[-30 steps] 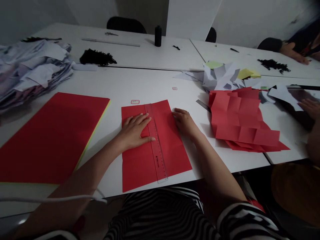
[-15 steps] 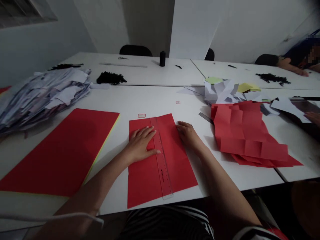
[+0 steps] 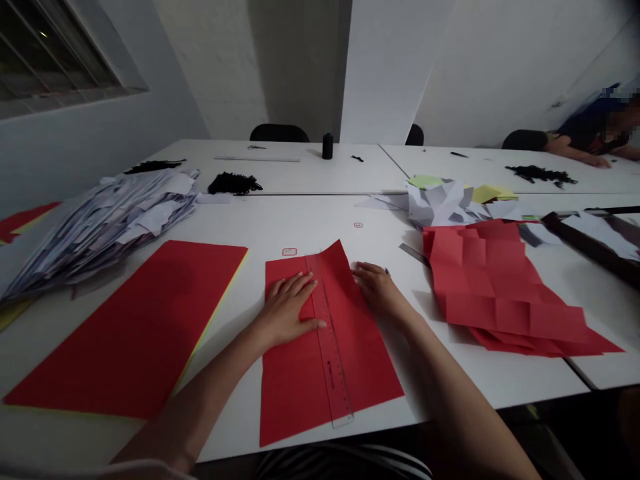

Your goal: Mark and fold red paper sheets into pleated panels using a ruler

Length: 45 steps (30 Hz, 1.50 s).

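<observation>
A red paper sheet lies on the white table, with a clear ruler running lengthwise over it. My left hand rests spread across the sheet's left half and the ruler, thumb out over the ruler. At the sheet's right edge is my right hand, its fingers bent together against the paper, whose far right part is lifted off the table. Whatever lies between the right fingertips is too small to make out.
Stacked red sheets lie left, below a heap of white paper strips. Creased red sheets, paper scraps and a metal ruler are right. A black spool stands behind. Another person's arm rests far right.
The far right part of the red sheet has risen higher beside my right hand. The view has tilted up, so things sit lower. A person's hand at the right edge has left view.
</observation>
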Each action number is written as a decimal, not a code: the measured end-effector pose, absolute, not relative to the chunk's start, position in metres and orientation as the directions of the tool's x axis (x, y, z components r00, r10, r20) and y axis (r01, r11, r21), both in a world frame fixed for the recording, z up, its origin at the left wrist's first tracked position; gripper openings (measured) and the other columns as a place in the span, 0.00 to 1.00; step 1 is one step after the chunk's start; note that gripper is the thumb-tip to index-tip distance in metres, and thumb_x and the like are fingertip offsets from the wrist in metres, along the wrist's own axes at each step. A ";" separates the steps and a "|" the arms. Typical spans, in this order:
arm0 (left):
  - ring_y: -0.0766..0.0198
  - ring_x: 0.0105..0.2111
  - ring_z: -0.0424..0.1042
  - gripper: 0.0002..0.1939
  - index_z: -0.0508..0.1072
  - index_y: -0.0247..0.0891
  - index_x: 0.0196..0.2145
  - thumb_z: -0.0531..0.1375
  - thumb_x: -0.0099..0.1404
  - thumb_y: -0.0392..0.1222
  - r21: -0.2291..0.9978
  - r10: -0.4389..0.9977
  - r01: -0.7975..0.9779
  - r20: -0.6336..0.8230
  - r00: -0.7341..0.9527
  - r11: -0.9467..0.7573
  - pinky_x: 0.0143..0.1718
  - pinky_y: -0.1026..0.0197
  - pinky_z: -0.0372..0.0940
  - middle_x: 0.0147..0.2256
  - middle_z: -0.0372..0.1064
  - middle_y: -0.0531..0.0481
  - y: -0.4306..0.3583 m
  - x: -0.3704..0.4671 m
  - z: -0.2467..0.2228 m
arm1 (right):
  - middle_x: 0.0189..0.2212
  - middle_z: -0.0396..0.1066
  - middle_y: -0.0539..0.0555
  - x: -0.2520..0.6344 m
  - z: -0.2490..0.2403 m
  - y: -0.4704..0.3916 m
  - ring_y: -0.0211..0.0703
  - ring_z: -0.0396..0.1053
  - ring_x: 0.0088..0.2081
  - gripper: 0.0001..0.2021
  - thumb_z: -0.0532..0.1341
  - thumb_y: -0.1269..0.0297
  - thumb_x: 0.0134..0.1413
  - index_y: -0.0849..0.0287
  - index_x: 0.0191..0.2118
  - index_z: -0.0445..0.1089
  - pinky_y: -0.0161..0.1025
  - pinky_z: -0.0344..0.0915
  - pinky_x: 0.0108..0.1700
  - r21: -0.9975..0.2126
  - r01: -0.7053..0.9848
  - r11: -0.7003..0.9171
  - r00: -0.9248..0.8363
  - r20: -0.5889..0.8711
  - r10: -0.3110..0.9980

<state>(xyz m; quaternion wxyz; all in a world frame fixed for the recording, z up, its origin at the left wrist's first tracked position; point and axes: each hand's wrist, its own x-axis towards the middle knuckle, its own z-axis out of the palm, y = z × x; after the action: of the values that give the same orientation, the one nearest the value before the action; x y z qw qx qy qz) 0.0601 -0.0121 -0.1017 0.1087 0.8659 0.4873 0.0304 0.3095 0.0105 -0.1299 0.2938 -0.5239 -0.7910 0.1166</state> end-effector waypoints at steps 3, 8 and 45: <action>0.48 0.63 0.42 0.40 0.52 0.41 0.63 0.53 0.59 0.65 0.216 0.843 0.830 -0.047 0.536 -0.515 0.60 0.44 0.43 0.65 0.43 0.44 -0.012 0.059 -0.103 | 0.51 0.68 0.58 0.308 -0.131 0.012 0.49 0.61 0.56 0.16 0.50 0.63 0.61 0.56 0.48 0.72 0.49 0.57 0.57 -0.503 0.702 0.504 -0.380 0.334 0.863; 0.48 0.64 0.41 0.41 0.51 0.41 0.63 0.52 0.59 0.67 0.233 0.834 0.815 -0.031 0.552 -0.531 0.60 0.43 0.41 0.65 0.42 0.43 -0.012 0.058 -0.105 | 0.56 0.63 0.50 0.303 -0.142 0.010 0.48 0.55 0.60 0.17 0.53 0.67 0.58 0.50 0.51 0.69 0.46 0.53 0.60 -0.466 0.715 0.522 -0.396 0.345 0.851; 0.47 0.55 0.57 0.29 0.57 0.42 0.59 0.55 0.59 0.42 0.141 0.802 0.790 0.067 0.594 -0.597 0.53 0.48 0.48 0.57 0.57 0.41 -0.005 0.068 -0.117 | 0.61 0.56 0.50 0.264 -0.137 -0.067 0.51 0.37 0.66 0.24 0.46 0.75 0.59 0.50 0.58 0.60 0.68 0.29 0.61 -0.343 0.842 0.416 -0.379 0.173 0.909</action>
<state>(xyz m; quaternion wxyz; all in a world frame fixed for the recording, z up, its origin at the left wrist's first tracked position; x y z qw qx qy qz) 0.0680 -0.0047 -0.1166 0.0482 0.8914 0.4465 0.0618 0.2642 -0.0671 -0.1367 0.1689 -0.5309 -0.8244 0.0993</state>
